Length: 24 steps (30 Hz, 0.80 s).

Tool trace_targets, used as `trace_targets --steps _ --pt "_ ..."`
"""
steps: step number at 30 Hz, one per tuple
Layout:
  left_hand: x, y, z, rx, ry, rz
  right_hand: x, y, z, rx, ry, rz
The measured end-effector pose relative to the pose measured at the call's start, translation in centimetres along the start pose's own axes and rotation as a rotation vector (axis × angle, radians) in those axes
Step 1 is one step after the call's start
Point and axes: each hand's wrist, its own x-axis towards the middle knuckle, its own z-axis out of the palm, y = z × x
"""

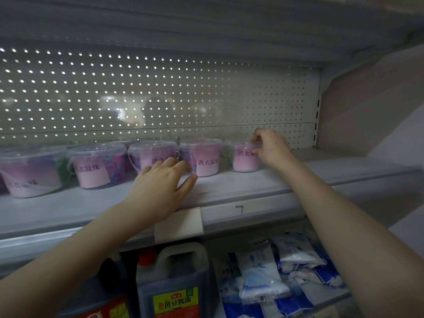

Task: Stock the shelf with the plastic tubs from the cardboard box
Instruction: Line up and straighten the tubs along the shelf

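Several clear plastic tubs with pink labels stand in a row on the grey shelf (229, 187). My right hand (270, 149) grips the rim of the rightmost tub (244, 157), fingers curled over its lid. My left hand (164, 180) reaches in front of the row with spread fingers, its fingertips at the base of the second tub from the right (205, 159), thumb low by the shelf surface. Another tub (151, 156) sits just behind my left hand, partly hidden. The cardboard box is out of view.
A perforated back panel (160, 92) closes the shelf behind the tubs. More tubs (96, 166) fill the left part. Bare shelf lies right of the rightmost tub. Below, dark sauce jugs (172, 283) and blue-white bags (275, 276) fill the lower shelf.
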Motion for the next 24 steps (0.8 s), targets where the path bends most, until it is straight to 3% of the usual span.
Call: trace_targets --steps 5,13,24 --pt "0.8 -0.4 0.2 0.015 0.018 -0.017 2.0 -0.2 0.7 -0.003 -0.122 -0.037" --pt "1.6 -1.1 1.0 0.026 0.044 -0.010 4.7 -1.4 2.2 0.018 -0.318 0.125" --pt "1.5 -1.0 1.5 0.033 0.068 0.004 6.9 -2.1 4.2 -0.176 -0.358 0.085"
